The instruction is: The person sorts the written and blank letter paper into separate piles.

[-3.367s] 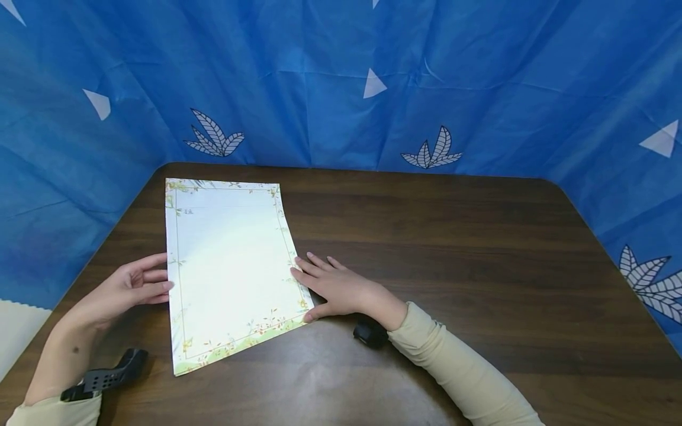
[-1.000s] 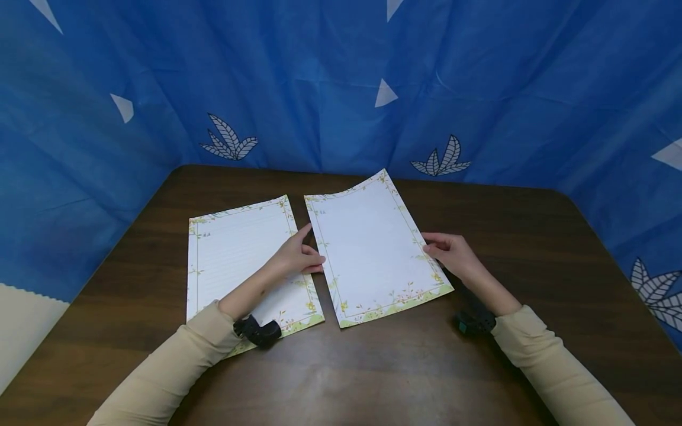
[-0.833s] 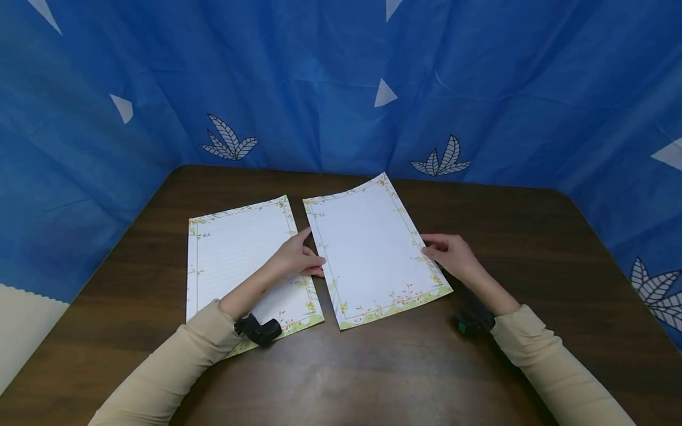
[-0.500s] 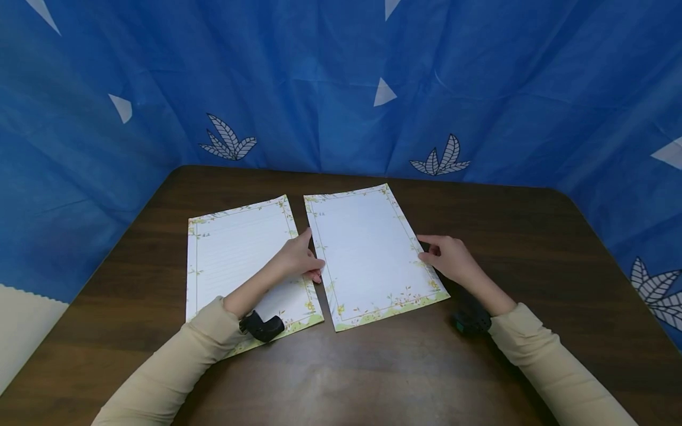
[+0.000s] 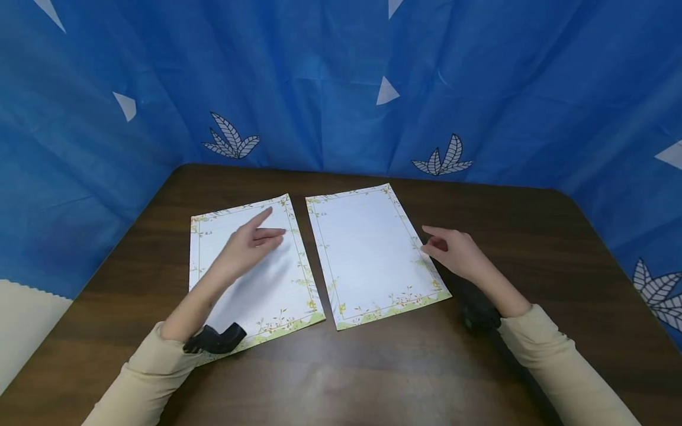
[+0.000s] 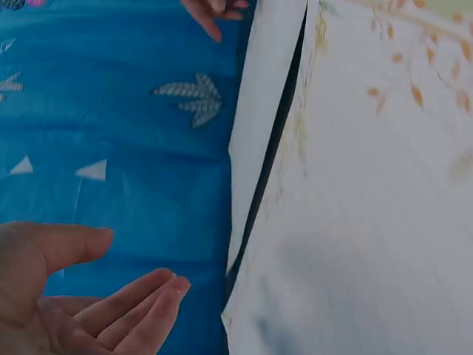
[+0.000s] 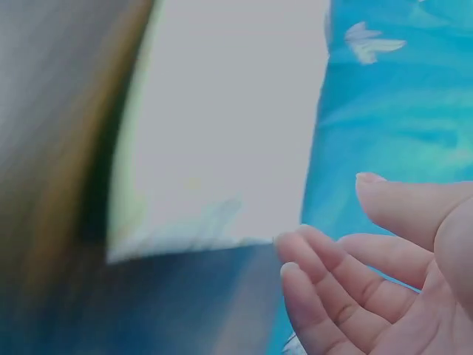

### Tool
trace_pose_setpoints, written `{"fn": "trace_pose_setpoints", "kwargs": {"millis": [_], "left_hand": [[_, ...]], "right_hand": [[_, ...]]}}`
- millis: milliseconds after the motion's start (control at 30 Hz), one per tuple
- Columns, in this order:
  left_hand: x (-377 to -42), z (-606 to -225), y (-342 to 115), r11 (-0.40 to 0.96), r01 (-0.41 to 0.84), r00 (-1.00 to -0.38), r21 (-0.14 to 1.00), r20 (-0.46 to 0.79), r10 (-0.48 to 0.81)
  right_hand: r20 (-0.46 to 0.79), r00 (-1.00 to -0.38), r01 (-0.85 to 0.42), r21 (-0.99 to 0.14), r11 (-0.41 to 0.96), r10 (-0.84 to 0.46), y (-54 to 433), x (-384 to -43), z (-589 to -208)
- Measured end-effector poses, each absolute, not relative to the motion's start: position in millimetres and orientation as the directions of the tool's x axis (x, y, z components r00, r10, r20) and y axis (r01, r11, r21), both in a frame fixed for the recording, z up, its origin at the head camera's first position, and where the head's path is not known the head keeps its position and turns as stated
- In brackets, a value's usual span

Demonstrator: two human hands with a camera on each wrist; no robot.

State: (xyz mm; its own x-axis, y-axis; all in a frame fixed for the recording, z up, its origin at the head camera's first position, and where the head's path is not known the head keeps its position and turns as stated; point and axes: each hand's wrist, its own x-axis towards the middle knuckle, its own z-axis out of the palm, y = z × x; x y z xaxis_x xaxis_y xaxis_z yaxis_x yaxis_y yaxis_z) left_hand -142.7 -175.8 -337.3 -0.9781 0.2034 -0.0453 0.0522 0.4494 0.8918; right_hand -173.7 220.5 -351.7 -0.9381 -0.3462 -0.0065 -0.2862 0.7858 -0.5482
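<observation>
Nearest the viewer: two beige sleeves [image 5: 144, 378], each wrist carrying a black device [image 5: 215, 339]. Left hand [image 5: 242, 248] is over the left stationery sheet [image 5: 288, 281] and casts a shadow on it; thumb and fingers extended, nothing held. Right hand [image 5: 458, 251] is at the right edge of the right stationery sheet [image 5: 373, 254]; thumb and fingers spread apart, nothing gripped. Contact with that edge: cannot tell. Hands well apart from each other.

Both sheets lie on the dark wood-grain table [image 5: 373, 378], side by side and slightly askew, a narrow strip of tabletop between them. Each is white with a floral border, green along the near edge. Beyond the table's far edge: blue cloth [image 5: 330, 89] printed with white leaves and triangles.
</observation>
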Motion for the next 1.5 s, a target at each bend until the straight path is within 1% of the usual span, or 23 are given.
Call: {"fn": "trace_pose_setpoints", "kwargs": {"millis": [200, 267, 367, 633, 800, 900, 967, 1033, 1133, 1267, 1400, 1500], "left_hand": [[-134.5, -339.8, -233.7, 0.380, -0.029, -0.999, 0.924, -0.039, 0.018], [-132.3, -343.2, -247.6, 0.383, -0.051, -0.998, 0.922, -0.038, -0.042], [-129.3, -349.9, -264.6, 0.387, -0.071, -0.995, 0.919, -0.036, -0.098], [-129.0, -368.6, -288.8, 0.392, -0.123, -0.984, 0.912, -0.062, -0.164], [-130.8, -375.1, -295.8, 0.348, -0.130, -0.983, 0.928, -0.075, -0.167], [-130.9, -377.5, -298.9, 0.320, -0.134, -0.983, 0.938, -0.084, -0.165], [-131.1, -378.6, -301.0, 0.302, -0.133, -0.983, 0.944, -0.086, -0.165], [-131.1, -379.1, -303.0, 0.271, -0.136, -0.982, 0.953, -0.093, -0.168], [-130.8, -379.4, -306.6, 0.196, -0.145, -0.979, 0.970, -0.112, -0.172], [-130.2, -378.1, -309.4, 0.096, -0.171, -0.973, 0.981, -0.153, -0.173], [-129.5, -375.8, -309.2, 0.054, -0.191, -0.970, 0.980, -0.180, -0.166], [-129.0, -375.0, -308.2, 0.055, -0.201, -0.969, 0.978, -0.190, -0.156]], "right_hand": [[0.062, -0.904, -0.369, -0.612, 0.699, -0.423, 189.5, -168.7, -342.5], [0.074, -0.888, -0.395, -0.632, 0.667, -0.455, 177.0, -167.0, -342.2], [0.087, -0.865, -0.419, -0.667, 0.616, -0.494, 159.3, -164.1, -343.2], [0.090, -0.812, -0.462, -0.703, 0.541, -0.577, 117.1, -154.8, -344.6], [0.089, -0.773, -0.494, -0.706, 0.508, -0.628, 91.1, -151.1, -349.8], [0.067, -0.749, -0.499, -0.711, 0.496, -0.659, 76.7, -147.1, -351.5], [0.046, -0.736, -0.514, -0.687, 0.513, -0.675, 67.8, -143.6, -351.9], [0.012, -0.717, -0.542, -0.639, 0.546, -0.697, 60.0, -139.4, -352.4], [-0.055, -0.681, -0.596, -0.537, 0.596, -0.731, 50.7, -132.7, -354.9], [-0.123, -0.624, -0.680, -0.400, 0.614, -0.771, 44.6, -123.8, -361.9], [-0.160, -0.588, -0.742, -0.285, 0.607, -0.793, 43.6, -117.0, -366.5], [-0.173, -0.581, -0.760, -0.232, 0.607, -0.795, 43.5, -115.5, -367.3]]}}
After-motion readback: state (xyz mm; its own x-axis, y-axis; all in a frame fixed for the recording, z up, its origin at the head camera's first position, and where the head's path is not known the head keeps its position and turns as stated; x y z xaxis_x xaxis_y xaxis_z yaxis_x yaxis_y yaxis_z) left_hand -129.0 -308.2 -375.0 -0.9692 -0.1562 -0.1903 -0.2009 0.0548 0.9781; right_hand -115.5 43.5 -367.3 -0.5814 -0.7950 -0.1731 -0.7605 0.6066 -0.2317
